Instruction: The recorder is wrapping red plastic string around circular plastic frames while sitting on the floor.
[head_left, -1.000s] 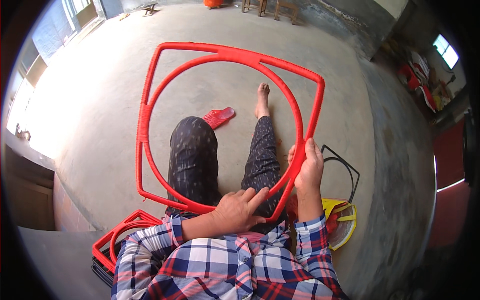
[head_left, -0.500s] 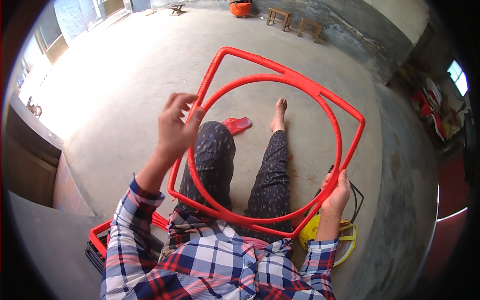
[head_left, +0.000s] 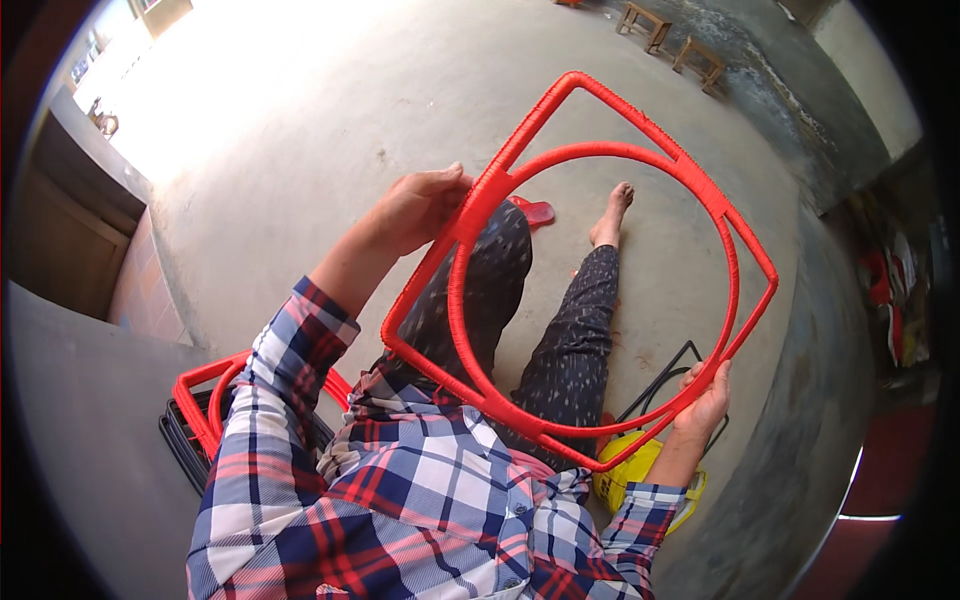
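A red wrapped frame (head_left: pixel 635 115), roughly square with a round ring joined inside it, is held up tilted above my lap. My right hand (head_left: pixel 705 402) grips its lower right side, with the fingers around the rim. At the upper left side my left hand (head_left: pixel 422 208) is against the frame, its fingers curled in at the edge near a wide wrapped joint. The fingertips there are partly hidden behind the frame. Through the ring my outstretched legs in dark patterned trousers (head_left: pixel 575 345) show.
More red frames (head_left: pixel 205 378) lie on black frames (head_left: pixel 180 440) at my left side. A yellow bag-like thing (head_left: pixel 625 465) and a black bar frame (head_left: pixel 660 375) are by my right forearm. A red slipper (head_left: pixel 535 212) rests on the floor. Wooden stools (head_left: pixel 645 25) stand far off.
The view has swung left, and the frame sits further right in it. My left hand, earlier raised with bent fingers at the frame's left side, is now turned with its fingers curled behind that edge.
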